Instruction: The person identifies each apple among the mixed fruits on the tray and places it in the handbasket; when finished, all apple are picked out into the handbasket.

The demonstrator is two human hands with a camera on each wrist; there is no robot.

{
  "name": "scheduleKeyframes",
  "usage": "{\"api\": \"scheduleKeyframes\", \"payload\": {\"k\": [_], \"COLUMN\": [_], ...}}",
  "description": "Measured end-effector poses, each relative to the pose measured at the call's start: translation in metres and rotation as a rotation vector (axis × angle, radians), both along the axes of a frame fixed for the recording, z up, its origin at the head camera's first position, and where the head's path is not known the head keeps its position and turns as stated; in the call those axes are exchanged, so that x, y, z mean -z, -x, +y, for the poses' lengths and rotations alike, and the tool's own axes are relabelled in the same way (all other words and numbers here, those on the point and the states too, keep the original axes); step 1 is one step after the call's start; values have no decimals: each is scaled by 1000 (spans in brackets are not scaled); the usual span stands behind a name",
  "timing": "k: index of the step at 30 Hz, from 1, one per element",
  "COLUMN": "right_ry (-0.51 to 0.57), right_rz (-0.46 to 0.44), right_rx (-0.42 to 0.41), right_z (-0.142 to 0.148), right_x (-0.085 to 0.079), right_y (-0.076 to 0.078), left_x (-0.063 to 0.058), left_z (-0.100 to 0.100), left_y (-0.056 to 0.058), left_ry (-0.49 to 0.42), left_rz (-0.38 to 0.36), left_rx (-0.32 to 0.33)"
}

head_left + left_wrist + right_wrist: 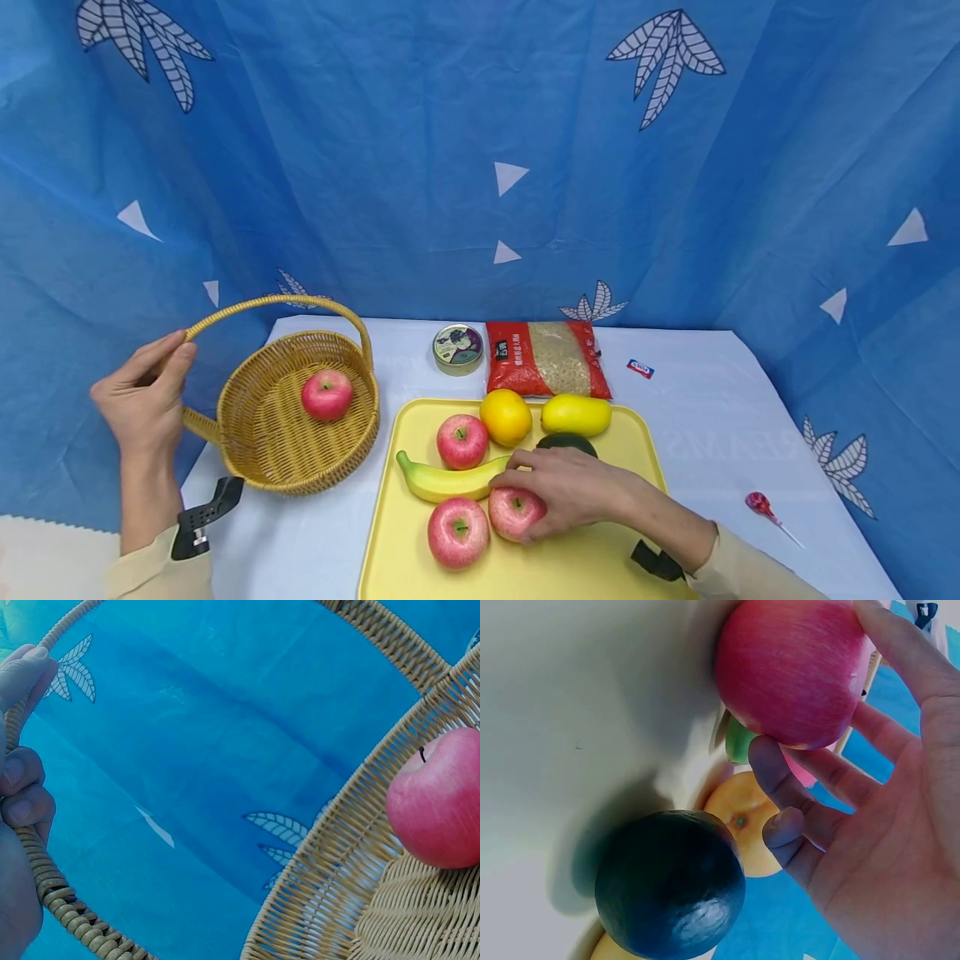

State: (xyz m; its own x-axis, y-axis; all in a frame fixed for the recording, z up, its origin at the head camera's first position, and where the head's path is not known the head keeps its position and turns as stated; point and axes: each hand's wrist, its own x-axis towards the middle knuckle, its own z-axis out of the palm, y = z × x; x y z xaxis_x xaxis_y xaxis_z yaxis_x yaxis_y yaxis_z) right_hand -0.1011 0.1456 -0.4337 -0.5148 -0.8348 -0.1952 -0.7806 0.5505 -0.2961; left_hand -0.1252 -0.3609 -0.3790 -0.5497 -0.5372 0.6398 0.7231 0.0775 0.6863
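My left hand (146, 396) grips the looped handle (277, 298) of a wicker basket (300, 475) on the left of the table. One red apple (327, 395) lies inside, also visible in the left wrist view. Over a yellow tray (577, 567), my right hand (573, 492) holds another red apple (516, 510) between thumb and fingers. Beside that apple are a second apple (458, 533) and a banana (450, 482). A dark green round fruit (671, 885) sits near the right hand, partly hidden behind it in the head view.
Further back on the tray are an apple (462, 442), an orange (506, 417) and a yellow oblong fruit (576, 415). Behind stand a round tin (457, 348) and a red bag (547, 358). A small wrapped piece (641, 368) and a lollipop (759, 503) lie rightward.
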Motion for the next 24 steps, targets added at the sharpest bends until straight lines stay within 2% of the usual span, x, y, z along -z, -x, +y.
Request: {"api": "scheduleKeyframes", "payload": {"k": [13,24], "right_ry": [-15,-6], "right_rz": [-30,-79], "right_rx": [5,-3], "right_z": [-1,-1], "right_x": [0,1], "right_y": [-1,-4], "left_x": [-3,-1], "left_z": [1,1], "left_y": [-3,-1], "left_ry": [12,8], "left_rz": [-39,-22], "left_rx": [-24,-14]}}
